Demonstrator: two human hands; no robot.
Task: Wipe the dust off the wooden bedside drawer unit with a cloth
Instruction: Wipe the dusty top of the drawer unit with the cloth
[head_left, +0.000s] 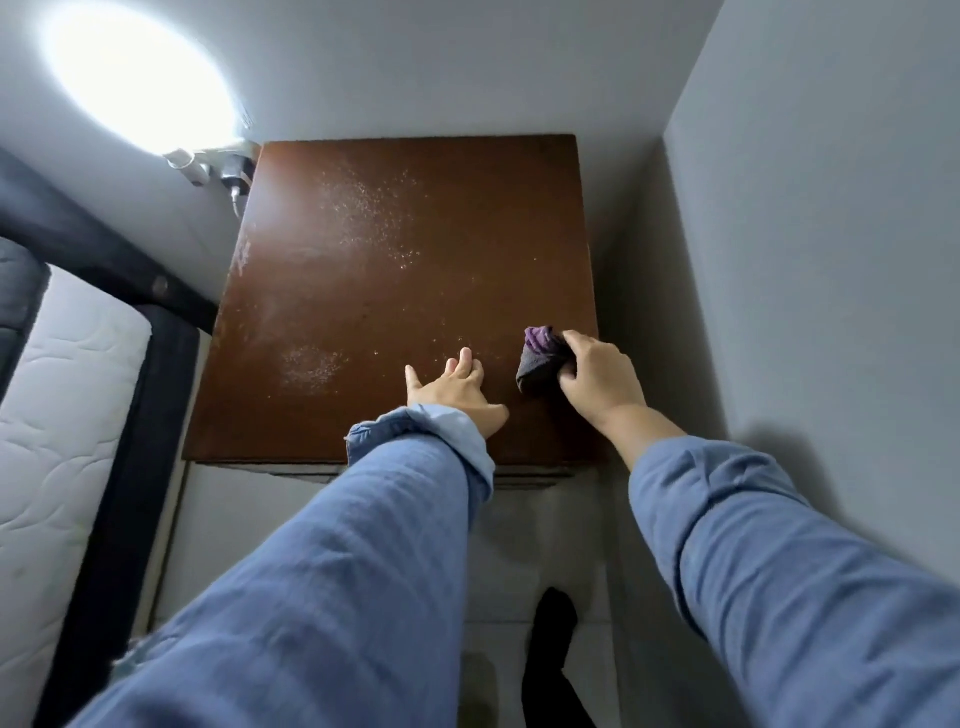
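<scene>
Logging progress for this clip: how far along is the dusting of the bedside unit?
Early. The right hand grips the bunched cloth on the near right of the drawer unit top, where little dust shows. The left hand rests flat beside it. White dust patches at the far middle and near left remain to wipe.

Red-brown drawer unit (415, 291) speckled with pale dust; cloth (540, 358) grey and purple — sleeves (374, 545) denim blue.

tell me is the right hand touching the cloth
Touching. The head view shows the right hand with its fingers curled round the bunched cloth on the drawer unit's top.
</scene>
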